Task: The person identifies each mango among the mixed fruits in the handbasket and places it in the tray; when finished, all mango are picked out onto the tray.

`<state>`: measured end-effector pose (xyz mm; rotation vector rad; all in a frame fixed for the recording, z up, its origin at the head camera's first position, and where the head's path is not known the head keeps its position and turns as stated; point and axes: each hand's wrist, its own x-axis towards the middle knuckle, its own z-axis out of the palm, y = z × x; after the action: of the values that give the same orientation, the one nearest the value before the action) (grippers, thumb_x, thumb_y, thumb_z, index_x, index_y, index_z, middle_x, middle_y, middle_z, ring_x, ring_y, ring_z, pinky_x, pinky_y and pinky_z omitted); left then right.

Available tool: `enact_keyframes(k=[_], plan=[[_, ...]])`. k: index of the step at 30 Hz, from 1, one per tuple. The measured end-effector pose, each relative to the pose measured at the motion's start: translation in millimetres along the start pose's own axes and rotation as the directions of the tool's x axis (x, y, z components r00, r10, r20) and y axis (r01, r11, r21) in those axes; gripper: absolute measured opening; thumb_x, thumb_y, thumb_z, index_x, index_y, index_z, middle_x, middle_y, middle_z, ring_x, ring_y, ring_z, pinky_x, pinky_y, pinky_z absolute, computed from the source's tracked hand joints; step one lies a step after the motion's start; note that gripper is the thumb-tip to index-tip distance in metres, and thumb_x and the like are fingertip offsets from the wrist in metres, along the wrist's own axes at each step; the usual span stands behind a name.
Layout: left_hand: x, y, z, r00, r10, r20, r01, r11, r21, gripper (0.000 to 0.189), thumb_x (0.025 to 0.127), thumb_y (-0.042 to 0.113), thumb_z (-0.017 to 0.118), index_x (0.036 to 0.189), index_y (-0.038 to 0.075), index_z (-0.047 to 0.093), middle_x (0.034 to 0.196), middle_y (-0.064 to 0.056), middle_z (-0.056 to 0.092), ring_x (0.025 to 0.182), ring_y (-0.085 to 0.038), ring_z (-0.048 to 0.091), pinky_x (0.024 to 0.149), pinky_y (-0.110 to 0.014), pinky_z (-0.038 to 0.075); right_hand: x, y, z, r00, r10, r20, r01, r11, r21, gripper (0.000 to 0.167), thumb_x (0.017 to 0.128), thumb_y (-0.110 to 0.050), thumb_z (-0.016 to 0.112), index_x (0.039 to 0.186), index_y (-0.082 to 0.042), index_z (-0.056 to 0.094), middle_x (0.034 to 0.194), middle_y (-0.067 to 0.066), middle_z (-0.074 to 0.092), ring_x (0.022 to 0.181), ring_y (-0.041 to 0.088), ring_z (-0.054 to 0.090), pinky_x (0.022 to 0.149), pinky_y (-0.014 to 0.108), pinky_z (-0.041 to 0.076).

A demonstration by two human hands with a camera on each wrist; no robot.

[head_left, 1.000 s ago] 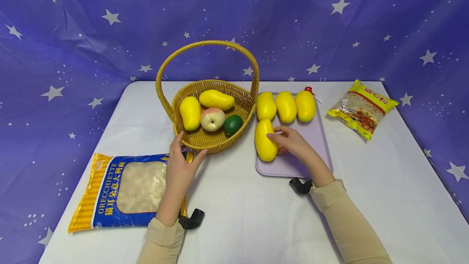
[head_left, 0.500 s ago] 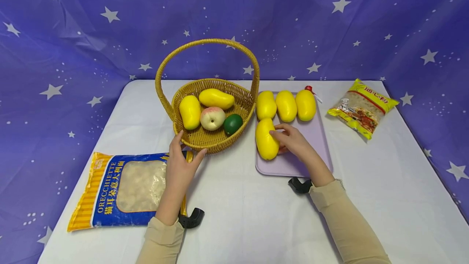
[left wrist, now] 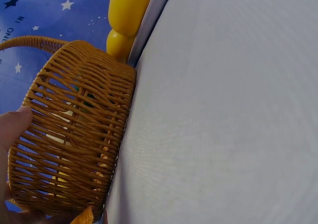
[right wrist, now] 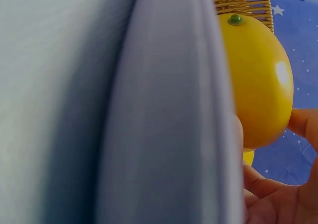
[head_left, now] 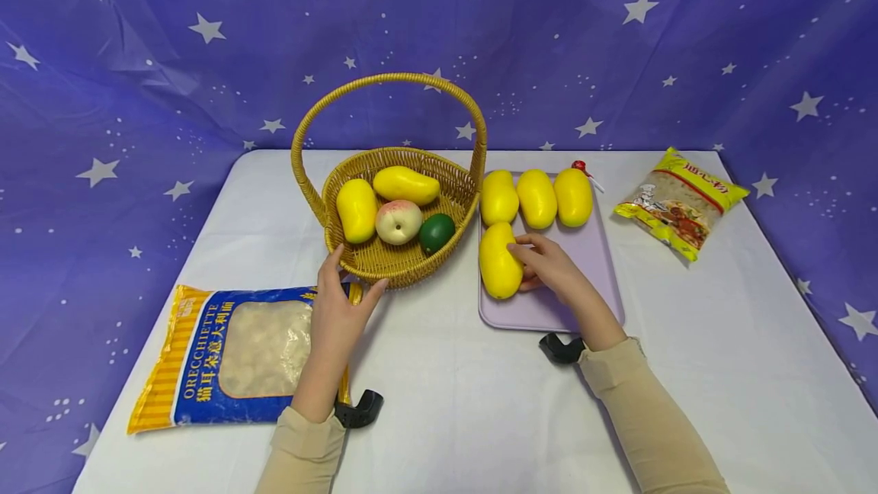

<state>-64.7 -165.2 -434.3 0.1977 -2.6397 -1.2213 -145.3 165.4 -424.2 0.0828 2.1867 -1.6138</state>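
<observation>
A yellow mango [head_left: 500, 261] lies at the near left of the lilac tray [head_left: 590, 280], and my right hand [head_left: 549, 265] grips it from the right between thumb and fingers. In the right wrist view, the mango [right wrist: 261, 80] shows a green stem end, and the tray's edge hides part of it. My left hand [head_left: 341, 315] rests with spread thumb and fingers against the near left side of the wicker basket [head_left: 405, 274]. Inside are two yellow mangoes [head_left: 406, 185], a peach [head_left: 398, 222] and a dark green fruit [head_left: 437, 233].
Three more mangoes [head_left: 536, 198] line the tray's far side. A red-topped lollipop [head_left: 581, 168] lies behind them. To the right is a yellow noodle packet [head_left: 679, 204]. A blue and orange orecchiette bag [head_left: 264, 349] lies at left, partly beneath the left arm. The basket's tall handle [head_left: 391, 78] arches up.
The gripped mango has shifted very slightly right with my right hand, mostly in the first half second. My left hand and the basket stay in place.
</observation>
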Motion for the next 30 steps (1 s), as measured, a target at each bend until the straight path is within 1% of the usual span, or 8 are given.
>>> enact_keyframes(k=[7,14,19,23,26,27,30], plan=[[0.2,0.2,-0.8,1.0,-0.005,0.003,0.005,1.0,0.003,0.093,0.082,0.057,0.068,0.153,0.018,0.022,0.152,-0.012,0.03,0.122,-0.031,0.05,0.094,-0.051,0.043,-2.4,1,-1,1.0,0.008,0.021,-0.008,1.0,-0.007,0.059,0.098,-0.035,0.055,0.14,0.003,0.039,0.112,0.024,0.055,0.063,0.017,0.063,0.059,0.033,0.057],[0.0,0.4,-0.8,1.0,-0.005,0.002,0.005,1.0,0.006,0.093,0.082,0.056,0.069,0.153,0.019,0.021,0.151,-0.012,0.03,0.123,-0.031,0.05,0.094,-0.051,0.044,-3.8,1,0,1.0,0.012,0.02,-0.012,1.0,-0.022,0.053,0.099,-0.033,0.053,0.137,0.003,0.042,0.101,0.021,0.059,0.059,0.017,0.062,0.057,0.031,0.056],[0.4,0.4,-0.3,1.0,0.001,-0.002,-0.001,1.0,0.006,0.092,0.082,0.056,0.069,0.153,0.019,0.022,0.151,-0.012,0.031,0.122,-0.031,0.051,0.093,-0.051,0.044,-5.5,0,-1,1.0,0.006,0.011,-0.005,0.999,-0.039,0.054,0.098,-0.033,0.053,0.137,0.004,0.043,0.099,0.021,0.059,0.058,0.017,0.061,0.057,0.031,0.056],[0.4,0.3,0.1,1.0,0.002,-0.001,-0.002,1.0,0.005,0.092,0.083,0.055,0.069,0.153,0.018,0.022,0.151,-0.012,0.03,0.122,-0.031,0.05,0.093,-0.051,0.044,-7.0,0,-3,1.0,0.006,-0.016,-0.007,0.996,-0.088,0.061,0.096,-0.041,0.057,0.138,0.001,0.043,0.107,0.022,0.057,0.062,0.019,0.061,0.061,0.032,0.057],[0.2,0.4,-0.1,1.0,0.002,0.002,-0.002,1.0,0.001,0.092,0.083,0.056,0.069,0.153,0.018,0.022,0.151,-0.012,0.03,0.122,-0.031,0.05,0.094,-0.051,0.043,-8.6,-2,-5,0.999,0.001,-0.047,-0.009,0.986,-0.168,0.067,0.093,-0.05,0.058,0.138,-0.003,0.046,0.112,0.021,0.056,0.068,0.021,0.06,0.065,0.032,0.056],[-0.1,0.6,-0.1,1.0,0.002,0.003,-0.002,1.0,0.0,0.092,0.083,0.056,0.069,0.153,0.018,0.022,0.151,-0.012,0.03,0.122,-0.031,0.05,0.094,-0.051,0.044,-9.4,-3,-5,0.998,-0.003,-0.059,-0.009,0.98,-0.199,0.069,0.091,-0.053,0.058,0.138,-0.005,0.046,0.11,0.02,0.057,0.069,0.022,0.06,0.066,0.033,0.056],[-0.2,0.9,-0.5,1.0,-0.002,0.003,0.002,1.0,0.001,0.092,0.082,0.057,0.069,0.153,0.019,0.022,0.151,-0.011,0.031,0.122,-0.031,0.05,0.094,-0.051,0.044,-11.6,-6,-8,0.996,-0.032,-0.085,0.007,0.96,-0.28,0.072,0.09,-0.059,0.057,0.138,-0.007,0.048,0.099,0.016,0.058,0.072,0.025,0.06,0.069,0.034,0.055]])
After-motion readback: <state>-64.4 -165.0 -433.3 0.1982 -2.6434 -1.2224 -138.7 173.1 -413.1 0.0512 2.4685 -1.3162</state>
